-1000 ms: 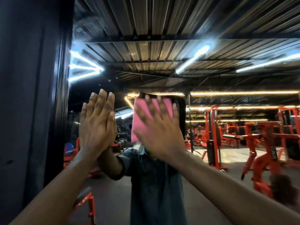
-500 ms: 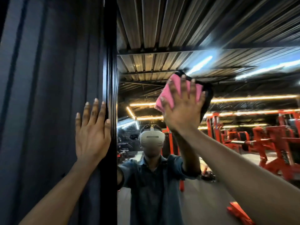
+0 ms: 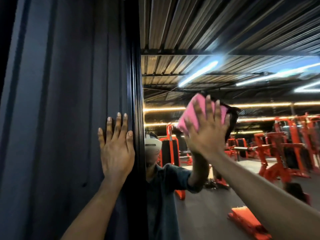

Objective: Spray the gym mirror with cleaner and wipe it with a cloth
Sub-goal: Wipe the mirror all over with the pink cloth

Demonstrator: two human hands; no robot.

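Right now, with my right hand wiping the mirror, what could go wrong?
1. The folded pink cloth is only pressed under the flat right hand, so it could slip off the glass.
2. The left hand leans on the dark wall panel beside the black mirror frame; it might smear the edge.

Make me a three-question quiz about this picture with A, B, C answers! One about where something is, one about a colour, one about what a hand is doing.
1. Where is the left hand?
A. on the dark wall panel beside the mirror
B. on the floor
C. on the cloth

2. What colour is the cloth?
A. green
B. pink
C. white

3. What is the right hand doing?
A. hanging loose
B. making a fist
C. pressing the cloth flat against the mirror

Answers: 1 A, its fingers lie on the panel by the frame; 2 B, the cloth is pink; 3 C, straight fingers spread over the cloth.
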